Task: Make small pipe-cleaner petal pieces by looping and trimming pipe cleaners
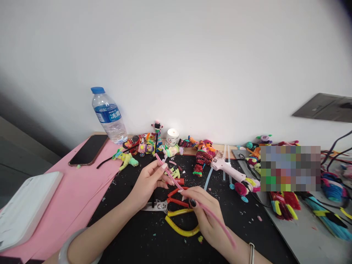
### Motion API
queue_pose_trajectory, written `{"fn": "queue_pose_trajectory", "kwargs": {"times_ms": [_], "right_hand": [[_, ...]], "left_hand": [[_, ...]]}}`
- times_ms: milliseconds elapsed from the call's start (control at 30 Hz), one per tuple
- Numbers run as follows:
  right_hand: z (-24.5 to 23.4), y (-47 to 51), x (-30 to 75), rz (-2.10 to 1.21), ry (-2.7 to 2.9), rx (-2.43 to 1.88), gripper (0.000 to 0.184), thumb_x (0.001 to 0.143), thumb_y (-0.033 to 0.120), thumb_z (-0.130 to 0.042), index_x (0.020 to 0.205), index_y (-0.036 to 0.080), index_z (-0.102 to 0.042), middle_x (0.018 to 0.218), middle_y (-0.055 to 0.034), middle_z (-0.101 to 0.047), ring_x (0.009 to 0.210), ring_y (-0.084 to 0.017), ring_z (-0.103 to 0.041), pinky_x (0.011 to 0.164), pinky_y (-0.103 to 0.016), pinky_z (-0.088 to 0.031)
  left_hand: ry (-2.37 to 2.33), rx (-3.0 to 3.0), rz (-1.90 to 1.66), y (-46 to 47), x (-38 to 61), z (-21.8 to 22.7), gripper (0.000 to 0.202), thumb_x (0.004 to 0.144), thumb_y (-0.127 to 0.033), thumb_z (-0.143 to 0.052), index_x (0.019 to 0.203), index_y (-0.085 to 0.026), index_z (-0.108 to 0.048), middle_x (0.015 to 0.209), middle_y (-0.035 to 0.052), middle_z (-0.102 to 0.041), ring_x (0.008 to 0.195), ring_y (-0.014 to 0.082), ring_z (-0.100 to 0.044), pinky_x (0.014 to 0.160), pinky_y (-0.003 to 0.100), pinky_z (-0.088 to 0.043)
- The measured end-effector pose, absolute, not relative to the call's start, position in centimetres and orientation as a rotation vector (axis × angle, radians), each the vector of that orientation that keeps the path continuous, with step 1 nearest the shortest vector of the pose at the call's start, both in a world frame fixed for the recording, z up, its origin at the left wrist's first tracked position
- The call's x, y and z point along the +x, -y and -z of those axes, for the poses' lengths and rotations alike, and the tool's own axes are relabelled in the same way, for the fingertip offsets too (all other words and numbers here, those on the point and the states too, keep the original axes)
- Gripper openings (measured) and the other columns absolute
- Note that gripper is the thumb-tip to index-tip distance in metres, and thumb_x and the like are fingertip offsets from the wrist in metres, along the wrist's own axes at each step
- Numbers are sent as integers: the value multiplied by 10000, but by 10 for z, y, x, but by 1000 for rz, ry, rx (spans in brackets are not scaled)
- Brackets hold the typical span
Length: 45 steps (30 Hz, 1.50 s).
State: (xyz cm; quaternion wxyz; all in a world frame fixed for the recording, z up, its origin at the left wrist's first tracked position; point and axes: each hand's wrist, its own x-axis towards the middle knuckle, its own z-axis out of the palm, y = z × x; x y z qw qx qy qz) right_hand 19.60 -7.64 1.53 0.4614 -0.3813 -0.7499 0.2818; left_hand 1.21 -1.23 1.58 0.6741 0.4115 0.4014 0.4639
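A long pink pipe cleaner (216, 216) runs slantwise between my two hands. My left hand (145, 183) pinches it near its upper end, thumb on top. Lower down, my right hand (206, 211) grips the same strip between thumb and fingers, and its tail curves back over that wrist. Beneath the hands lie scissors (159, 206) with metal jaws and a pair of red handles, partly hidden, and yellow handles (181, 229) loop beside them. A red stick-like piece (180, 181) rests just behind. A pale pink glue gun (228, 169) lies right of my hands.
Pipe-cleaner dolls (203, 157) line the wall around a paper cup (172, 137). A water bottle (108, 117), phone (88, 149) and white box (30, 209) stand left on pink paper (74, 190). More dolls and cables sit on a grey board (297, 234). Scraps litter the black mat (132, 234).
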Motion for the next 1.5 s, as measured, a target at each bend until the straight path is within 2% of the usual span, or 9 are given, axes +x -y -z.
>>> {"fn": "queue_pose_trajectory", "kwargs": {"times_ms": [100, 300, 467, 567, 667, 800, 1033, 1233, 1500], "right_hand": [[-15, 77, 196, -771, 1756, -1028, 312, 916, 161, -371, 1069, 195, -642, 879, -75, -668, 784, -183, -633, 705, -302, -524], [-9, 73, 191, -784, 1726, -1160, 176, 811, 147, -564, 934, 195, -680, 846, -49, -712, 712, -171, -660, 632, -255, -525], [-3, 74, 193, -765, 1648, -1235, 168, 851, 154, -506, 877, 196, -666, 756, -28, -686, 643, -145, -630, 601, -240, -500], [0, 74, 196, -839, 1467, -1324, 181, 901, 235, -458, 987, 194, -611, 646, -2, -610, 524, -124, -550, 484, -221, -446], [1, 73, 197, -905, 1351, -1313, 215, 918, 286, -442, 1075, 194, -556, 650, 7, -571, 498, -114, -500, 446, -214, -405], [2, 71, 198, -927, 1324, -1292, 220, 935, 296, -403, 1049, 208, -569, 666, 9, -553, 498, -108, -474, 452, -217, -382], [1, 69, 200, -855, 1468, -1308, 208, 925, 241, -405, 964, 210, -607, 682, 9, -528, 543, -117, -488, 504, -228, -397], [-2, 68, 203, -847, 1492, -1257, 215, 882, 169, -418, 914, 203, -628, 718, 0, -561, 554, -112, -503, 506, -225, -399], [-6, 70, 198, -1019, 1375, -1211, 245, 919, 267, -366, 930, 185, -597, 632, 13, -537, 491, -108, -492, 454, -220, -405]], "left_hand": [[-948, 952, -1105, 11, 9, -15, 233, 805, -383, -594, 781, -170, -505, 600, -33, -604, 547, 89, -602, 502, 166, -477], [-890, 1186, -866, 19, 11, -13, 237, 811, -377, -577, 755, -151, -531, 647, 11, -632, 576, 125, -620, 535, 219, -486], [-1068, 1512, -949, 17, 5, -12, 284, 892, -392, -428, 845, -156, -578, 561, -11, -566, 518, 121, -535, 523, 230, -429], [-1288, 1696, -1002, 10, 0, -9, 252, 893, -355, -431, 945, -177, -603, 737, 18, -616, 589, 131, -547, 578, 248, -436], [-1338, 1910, -960, 3, -3, -2, 221, 878, -274, -451, 983, -201, -632, 1024, 57, -629, 836, 179, -602, 736, 280, -460], [-1343, 2090, -819, -4, -3, 7, 267, 844, -198, -481, 1053, -214, -646, 1111, 65, -631, 1030, 223, -568, 927, 339, -408], [-1396, 2125, -706, -13, 0, 8, 270, 804, -162, -516, 1014, -198, -682, 922, 69, -668, 865, 223, -607, 811, 332, -455], [-1307, 2073, -809, -13, 1, 7, 243, 816, -122, -453, 907, -188, -669, 881, 61, -607, 826, 190, -587, 770, 303, -451], [-1298, 1690, -1011, -5, 0, -2, 138, 843, -264, -459, 908, -189, -555, 874, 29, -609, 776, 167, -575, 739, 298, -455]]}}
